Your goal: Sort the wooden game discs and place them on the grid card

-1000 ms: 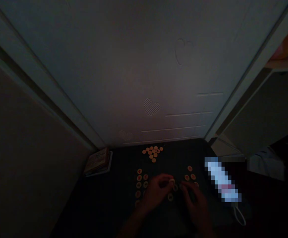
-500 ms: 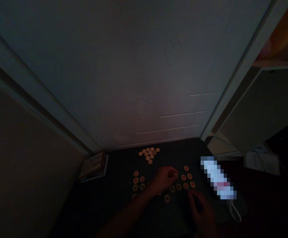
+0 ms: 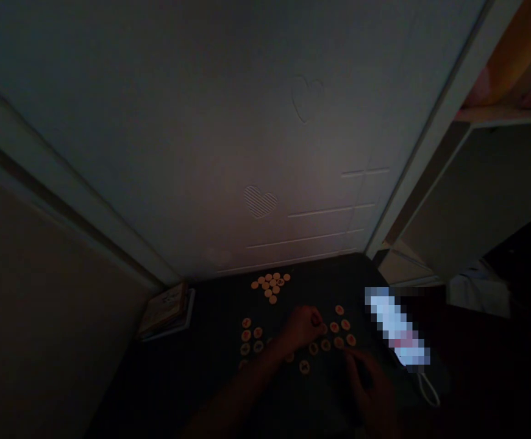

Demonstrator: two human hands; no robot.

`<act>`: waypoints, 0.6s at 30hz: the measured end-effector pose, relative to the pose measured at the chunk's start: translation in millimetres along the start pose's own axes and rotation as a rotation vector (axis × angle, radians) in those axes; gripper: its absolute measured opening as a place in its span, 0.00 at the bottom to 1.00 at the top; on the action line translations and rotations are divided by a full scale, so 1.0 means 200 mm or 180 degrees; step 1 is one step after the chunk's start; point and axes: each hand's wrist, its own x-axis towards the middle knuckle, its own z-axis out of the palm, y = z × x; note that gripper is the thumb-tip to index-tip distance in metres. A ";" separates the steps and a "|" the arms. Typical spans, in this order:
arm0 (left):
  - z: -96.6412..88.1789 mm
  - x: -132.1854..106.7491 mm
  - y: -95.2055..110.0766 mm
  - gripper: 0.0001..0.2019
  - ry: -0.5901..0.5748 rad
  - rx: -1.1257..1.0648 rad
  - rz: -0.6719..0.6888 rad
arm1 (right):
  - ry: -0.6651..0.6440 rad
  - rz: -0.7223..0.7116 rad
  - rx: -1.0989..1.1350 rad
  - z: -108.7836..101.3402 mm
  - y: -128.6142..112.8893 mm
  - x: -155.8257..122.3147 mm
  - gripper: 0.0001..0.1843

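The scene is very dark. My left hand (image 3: 302, 327) reaches forward over a dark table (image 3: 210, 378), fingers curled together at a round tan game piece (image 3: 323, 329) in a cluster of pieces (image 3: 338, 332). Whether it grips that piece is unclear. My right hand (image 3: 371, 384) rests lower right, fingers bent, close to the row of pieces; its fingers are too dim to read. One piece (image 3: 305, 366) lies alone near me. Another group of pieces (image 3: 251, 340) lies to the left, and a pile of plain pieces (image 3: 270, 284) sits at the far edge.
A flat box or book (image 3: 165, 312) lies at the table's far left corner. A blurred white-blue object (image 3: 397, 329) with a cord loop (image 3: 427, 390) lies at the right. A pale door with heart shapes (image 3: 260, 201) stands behind. A shelf (image 3: 498, 116) is at the right.
My left hand moved forward and to the right, to the pieces in the right cluster. My right hand drew back toward me. The view shifted slightly.
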 end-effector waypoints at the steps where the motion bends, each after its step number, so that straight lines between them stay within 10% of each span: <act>1: 0.00 0.00 0.00 0.08 0.0002 0.0015 -0.0002 | -0.0023 -0.0009 0.0007 0.00 0.00 0.00 0.17; 10: -0.04 -0.05 0.03 0.11 0.0144 -0.0040 0.0069 | -0.0088 0.0043 0.0081 0.01 -0.03 0.00 0.16; 18: -0.38 -0.28 -0.05 0.13 0.0887 -0.0189 0.0045 | -0.0748 -0.0176 0.0037 0.01 -0.13 0.21 0.14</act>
